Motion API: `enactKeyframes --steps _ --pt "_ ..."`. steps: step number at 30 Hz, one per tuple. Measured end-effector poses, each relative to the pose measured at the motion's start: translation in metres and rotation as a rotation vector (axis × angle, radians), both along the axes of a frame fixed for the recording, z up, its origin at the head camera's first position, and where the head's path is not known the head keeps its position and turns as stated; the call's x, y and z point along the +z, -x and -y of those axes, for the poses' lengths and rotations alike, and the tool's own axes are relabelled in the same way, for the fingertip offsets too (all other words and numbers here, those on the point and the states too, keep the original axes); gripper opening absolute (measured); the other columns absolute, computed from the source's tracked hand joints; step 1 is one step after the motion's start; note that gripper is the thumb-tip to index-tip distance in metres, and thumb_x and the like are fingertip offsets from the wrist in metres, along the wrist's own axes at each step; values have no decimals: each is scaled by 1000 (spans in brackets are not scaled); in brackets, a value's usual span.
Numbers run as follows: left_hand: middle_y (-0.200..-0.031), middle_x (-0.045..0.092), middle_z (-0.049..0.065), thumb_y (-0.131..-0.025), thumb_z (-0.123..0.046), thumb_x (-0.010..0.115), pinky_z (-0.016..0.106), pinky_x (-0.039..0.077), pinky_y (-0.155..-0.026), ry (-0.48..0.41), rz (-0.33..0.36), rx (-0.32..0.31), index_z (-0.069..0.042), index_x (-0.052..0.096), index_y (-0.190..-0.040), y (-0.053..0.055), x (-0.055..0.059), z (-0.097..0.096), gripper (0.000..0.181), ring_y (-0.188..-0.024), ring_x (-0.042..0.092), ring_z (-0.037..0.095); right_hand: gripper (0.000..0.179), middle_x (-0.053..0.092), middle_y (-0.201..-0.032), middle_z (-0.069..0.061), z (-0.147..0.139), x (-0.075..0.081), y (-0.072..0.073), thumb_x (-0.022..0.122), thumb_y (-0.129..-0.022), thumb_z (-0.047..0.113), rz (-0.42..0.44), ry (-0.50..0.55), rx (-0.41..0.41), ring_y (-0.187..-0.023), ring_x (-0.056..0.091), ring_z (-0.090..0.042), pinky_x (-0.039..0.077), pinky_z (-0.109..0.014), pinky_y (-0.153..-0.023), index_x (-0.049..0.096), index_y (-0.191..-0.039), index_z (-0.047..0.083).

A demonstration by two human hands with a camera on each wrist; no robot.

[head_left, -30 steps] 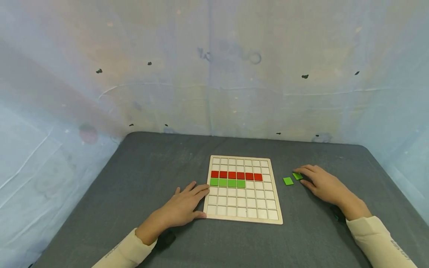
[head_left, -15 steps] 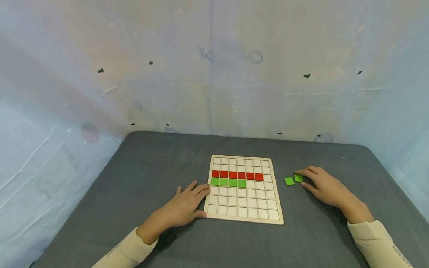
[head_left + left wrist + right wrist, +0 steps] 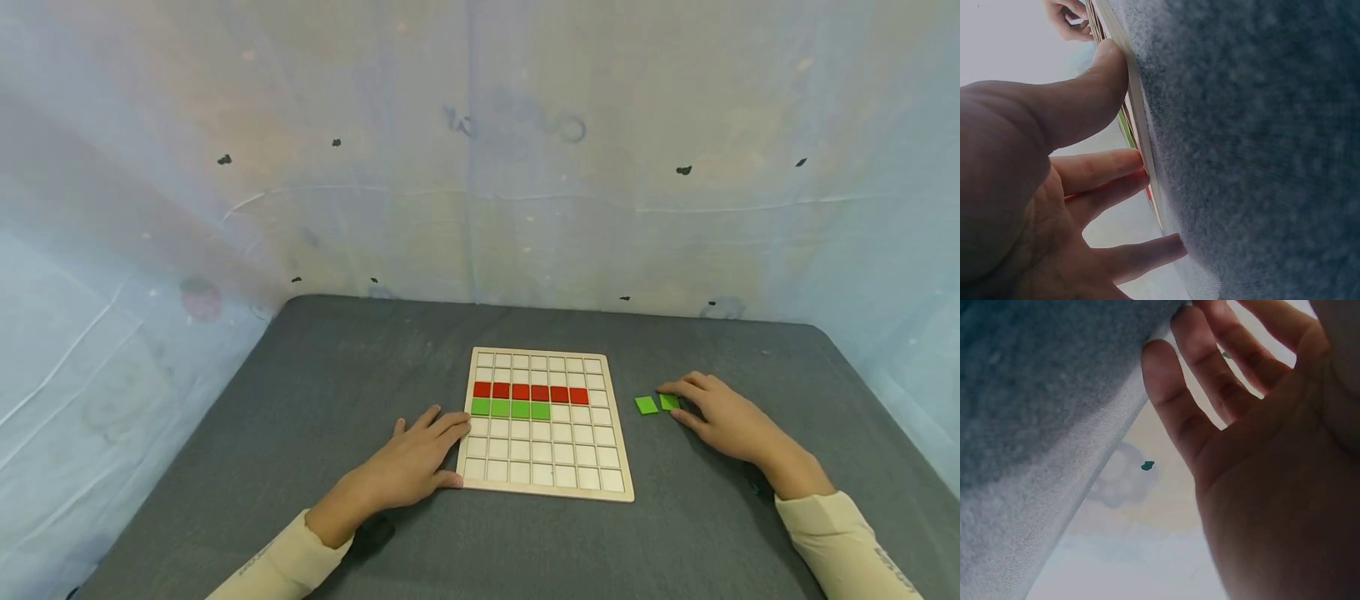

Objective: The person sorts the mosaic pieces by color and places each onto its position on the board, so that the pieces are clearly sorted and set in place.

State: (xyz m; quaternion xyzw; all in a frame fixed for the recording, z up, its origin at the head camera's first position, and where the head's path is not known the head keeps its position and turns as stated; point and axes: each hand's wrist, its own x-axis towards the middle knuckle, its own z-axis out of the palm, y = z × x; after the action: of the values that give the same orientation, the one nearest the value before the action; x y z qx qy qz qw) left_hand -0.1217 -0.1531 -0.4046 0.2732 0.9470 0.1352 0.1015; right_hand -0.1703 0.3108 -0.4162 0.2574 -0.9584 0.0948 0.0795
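Note:
In the head view a square wooden board (image 3: 547, 490) with a grid of cells lies on the table. One row of it has several red tiles (image 3: 521, 392), and the row below has several green tiles (image 3: 511, 409). My left hand (image 3: 408, 463) rests at the board's left edge, thumb and fingertips touching it, also visible in the left wrist view. Right of the board my right hand (image 3: 722, 415) pinches a green tile (image 3: 669, 402) between thumb and fingers at table level. Beside it lies another green tile (image 3: 646, 405). In the right wrist view the fingers hide the tile.
The dark grey table (image 3: 360, 358) has rounded back corners. A pale hanging sheet (image 3: 420, 242) with small dark holes stands behind it and along both sides.
The pinched green tile has turned and shifted slightly toward the front, near the other loose tile. My right fingers shifted slightly with it. The left hand and board stay as they were.

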Motion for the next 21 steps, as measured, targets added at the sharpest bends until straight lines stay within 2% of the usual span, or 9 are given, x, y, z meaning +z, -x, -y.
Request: enactKeyframes --steps 7,13,21 --pt "-159 37 -1 -89 -42 71 80 30 -101 -1 0 0 -16 43 -151 0 1 -1 73 -148 29 44 35 63 -111 -7 -1 0 1 71 -93 17 34 7 -10 -97 63 -26 52 -48 -78 66 -127 14" --pt "-159 37 0 -89 -41 71 80 30 -101 -11 2 -1 -16 43 -151 0 1 -1 72 -148 30 45 36 63 -110 -7 -4 -1 0 72 -91 13 7 21 8 -95 62 -25 50 -44 -74 66 -127 12" --pt "-159 37 -1 -89 -41 72 80 31 -101 -7 1 -1 -17 44 -151 0 0 0 72 -147 30 45 37 62 -114 -8 -5 -2 0 70 -93 11 40 26 2 -98 62 -24 51 -44 -78 64 -129 11"
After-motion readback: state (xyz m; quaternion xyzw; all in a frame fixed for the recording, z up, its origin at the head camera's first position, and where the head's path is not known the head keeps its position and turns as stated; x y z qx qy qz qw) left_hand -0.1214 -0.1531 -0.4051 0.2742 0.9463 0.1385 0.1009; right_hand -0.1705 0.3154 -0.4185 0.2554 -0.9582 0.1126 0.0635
